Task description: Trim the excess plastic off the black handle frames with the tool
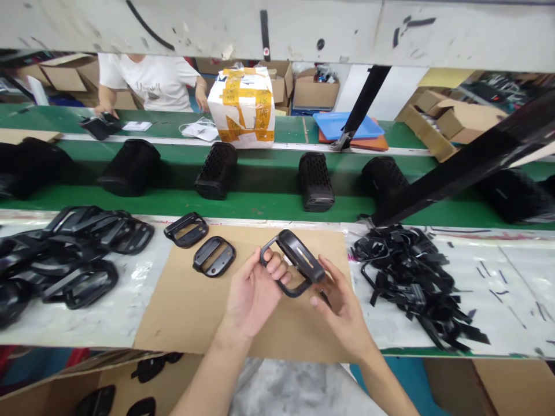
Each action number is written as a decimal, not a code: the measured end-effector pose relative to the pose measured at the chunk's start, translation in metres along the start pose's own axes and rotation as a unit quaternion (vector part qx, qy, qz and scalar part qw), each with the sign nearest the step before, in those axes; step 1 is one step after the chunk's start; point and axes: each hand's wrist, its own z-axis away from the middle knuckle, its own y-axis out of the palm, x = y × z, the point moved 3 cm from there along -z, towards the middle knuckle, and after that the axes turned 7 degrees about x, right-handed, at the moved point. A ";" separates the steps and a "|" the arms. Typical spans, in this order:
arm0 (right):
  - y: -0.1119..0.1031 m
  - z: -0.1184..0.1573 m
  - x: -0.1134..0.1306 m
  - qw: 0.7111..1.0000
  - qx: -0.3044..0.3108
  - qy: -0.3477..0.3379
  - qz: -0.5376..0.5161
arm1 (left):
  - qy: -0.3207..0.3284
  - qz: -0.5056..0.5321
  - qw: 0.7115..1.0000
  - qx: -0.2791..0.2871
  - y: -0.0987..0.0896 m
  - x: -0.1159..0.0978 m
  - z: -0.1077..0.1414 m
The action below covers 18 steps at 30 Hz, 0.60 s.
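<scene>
A black plastic frame [299, 254] with a large opening and a slotted side is held up over the cardboard sheet [173, 312]. My left hand [258, 289] is closed around its left bar, fingers curled through the opening. At the frame's right end, my right hand [340, 306] is curved with its fingertips close against the edge. A small black piece [325, 297], perhaps a strip, shows between its thumb and fingers; most of it is hidden. Two similar black frames, one [186, 230] behind the other [214, 256], lie on the cardboard to the left.
More frames are heaped [87, 248] at left, and black strips with loops are piled [411, 283] at right. Black perforated housings [316, 182] stand along the green belt [260, 202]. A slanted black post [455, 162] crosses the right side. Across the belt, a person [150, 81] handles a black item.
</scene>
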 end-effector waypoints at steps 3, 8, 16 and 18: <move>0.000 -0.002 0.004 1.000 -0.009 -0.016 0.023 | -0.025 0.006 1.000 -0.013 -0.010 0.010 0.004; 0.005 -0.001 -0.002 0.999 -0.049 0.016 0.013 | -0.003 -0.055 0.997 -0.055 -0.048 0.039 0.021; 0.030 0.000 -0.030 0.995 -0.023 0.100 0.009 | -0.006 -0.003 0.997 -0.079 -0.094 0.067 0.048; 0.037 -0.003 -0.032 0.995 0.007 0.100 0.008 | 0.012 -0.007 0.996 -0.083 -0.097 0.061 0.048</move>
